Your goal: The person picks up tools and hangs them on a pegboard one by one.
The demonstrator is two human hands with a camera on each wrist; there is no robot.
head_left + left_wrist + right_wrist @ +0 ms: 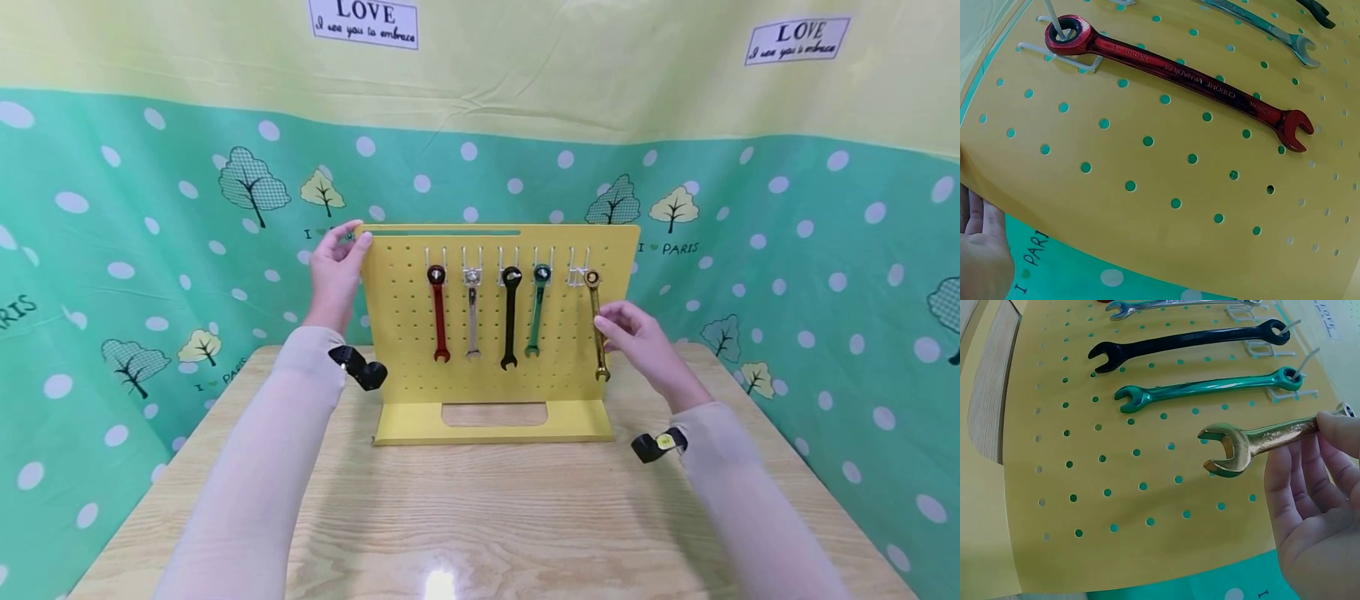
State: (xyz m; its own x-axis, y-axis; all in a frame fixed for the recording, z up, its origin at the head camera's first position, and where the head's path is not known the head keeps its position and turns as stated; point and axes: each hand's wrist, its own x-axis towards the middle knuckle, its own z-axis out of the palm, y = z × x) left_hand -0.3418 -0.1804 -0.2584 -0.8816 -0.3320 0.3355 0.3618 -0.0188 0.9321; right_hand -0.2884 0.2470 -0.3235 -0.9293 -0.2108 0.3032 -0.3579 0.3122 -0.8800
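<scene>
My right hand (633, 335) pinches a gold wrench (597, 329) between thumb and fingers, its open jaw pointing down and its ring end beside the rightmost white hook (576, 275). In the right wrist view the gold wrench (1279, 434) stands off the board's face. My left hand (337, 275) grips the top left corner of the yellow pegboard (397, 333), thumb in front. Hanging from hooks, left to right, are a red wrench (439, 317), a silver wrench (472, 317), a black wrench (511, 321) and a green wrench (537, 312).
The pegboard's base (495, 435) stands on a wood-grain table (480, 508), with a cutout in its middle. A green and yellow printed curtain (465, 167) hangs close behind and at both sides. Black wrist cameras (360, 367) sit on both sleeves.
</scene>
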